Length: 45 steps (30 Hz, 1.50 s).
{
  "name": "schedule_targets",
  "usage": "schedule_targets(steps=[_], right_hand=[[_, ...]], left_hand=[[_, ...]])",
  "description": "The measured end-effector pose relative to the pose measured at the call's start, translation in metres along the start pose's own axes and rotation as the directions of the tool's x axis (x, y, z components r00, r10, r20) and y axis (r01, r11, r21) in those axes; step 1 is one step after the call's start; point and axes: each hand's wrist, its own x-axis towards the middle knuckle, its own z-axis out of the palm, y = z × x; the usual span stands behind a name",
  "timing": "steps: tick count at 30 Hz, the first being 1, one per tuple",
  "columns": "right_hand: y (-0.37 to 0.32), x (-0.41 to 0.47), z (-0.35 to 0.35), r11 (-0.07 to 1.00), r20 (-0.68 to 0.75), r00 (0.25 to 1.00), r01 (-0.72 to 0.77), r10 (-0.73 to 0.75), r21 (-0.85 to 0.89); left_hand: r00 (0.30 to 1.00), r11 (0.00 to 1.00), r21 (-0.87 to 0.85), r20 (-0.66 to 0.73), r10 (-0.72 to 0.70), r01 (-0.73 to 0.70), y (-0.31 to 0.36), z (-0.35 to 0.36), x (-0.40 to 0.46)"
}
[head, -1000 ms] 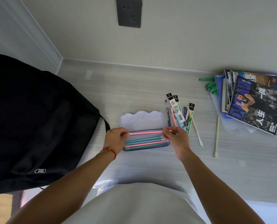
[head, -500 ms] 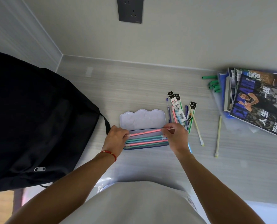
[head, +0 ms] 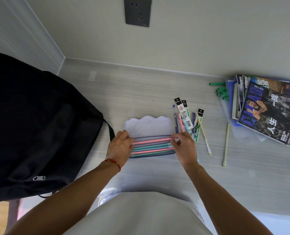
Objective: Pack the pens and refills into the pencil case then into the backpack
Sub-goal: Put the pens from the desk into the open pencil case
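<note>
The pink pen (head: 151,141) that a second ago was held a little above the open pencil case (head: 148,128) now lies lower, at the back of the tray against the hinge line, stretched between both hands. The left hand (head: 119,147) pinches its left end with fingers curled at the case's left edge, and the right hand (head: 183,146) pinches its right end, thumb and forefinger together on the tip just past the case's right wall. In front of it the teal, pink and grey pens (head: 151,149) already lie side by side in the tray, as they did a second ago, so the row is one pen fuller and the tray looks close to full across its width. This suggests the pen is being seated and only needs releasing. The work is far from over: a cluster of packaged refills (head: 184,116) and loose pens remains on the tabletop (head: 140,92) just right of the case, with a pale yellow pen (head: 204,134) slanting beside them and a pale green pen (head: 226,145) lying apart further right. The lid of the case stands folded back and open. The black backpack (head: 35,126) sits to the left, its strap near the left hand, and it is not clear from here whether its main opening is unzipped. Magazines (head: 269,109) are stacked at the far right.
</note>
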Motion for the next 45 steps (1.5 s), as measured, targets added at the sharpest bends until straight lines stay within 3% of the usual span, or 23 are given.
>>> schedule_targets(steps=[3, 9, 17, 29, 31, 34, 36, 40, 45], right_hand=[[0.002, -0.003, 0.004, 0.999, 0.013, 1.000, -0.001, 0.002, -0.050], [-0.006, 0.000, 0.008, 0.984, 0.015, 0.999, 0.054, -0.052, -0.169], [-0.007, -0.002, 0.003, 0.931, 0.084, 0.994, 0.091, -0.066, -0.353], [-0.008, 0.001, -0.002, 0.930, 0.106, 0.991, 0.109, -0.076, -0.352], [-0.007, 0.002, -0.005, 0.943, 0.000, 0.999, 0.038, -0.041, -0.331], [0.000, 0.006, -0.017, 0.936, -0.233, 0.949, -0.265, 0.211, -0.230], [0.007, 0.009, -0.022, 0.892, -0.220, 0.918, -0.379, 0.330, -0.246], [0.014, 0.013, -0.023, 0.851, -0.144, 0.915, -0.403, 0.376, -0.336], [0.013, 0.015, -0.021, 0.838, -0.087, 0.952, -0.299, 0.293, -0.457]], left_hand=[[0.998, 0.998, 0.056, 0.068, -0.007, 0.003, 0.004, -0.001, 0.002], [0.998, 0.979, 0.202, 0.062, -0.010, -0.002, -0.002, -0.005, 0.002], [0.999, 0.988, 0.157, 0.051, -0.008, 0.000, -0.005, -0.005, -0.002], [0.990, 0.968, 0.250, 0.141, -0.006, -0.029, -0.004, -0.008, 0.008], [0.990, 0.965, 0.258, 0.143, 0.002, -0.040, -0.004, -0.008, 0.009], [0.991, 0.967, 0.243, 0.125, 0.046, -0.075, -0.008, -0.006, 0.006], [0.994, 0.975, 0.208, 0.092, 0.059, -0.077, -0.011, -0.005, 0.003], [0.997, 0.985, 0.156, 0.052, 0.064, -0.071, -0.014, -0.004, -0.002], [0.997, 0.988, 0.136, -0.012, 0.081, -0.078, -0.011, -0.008, -0.004]])
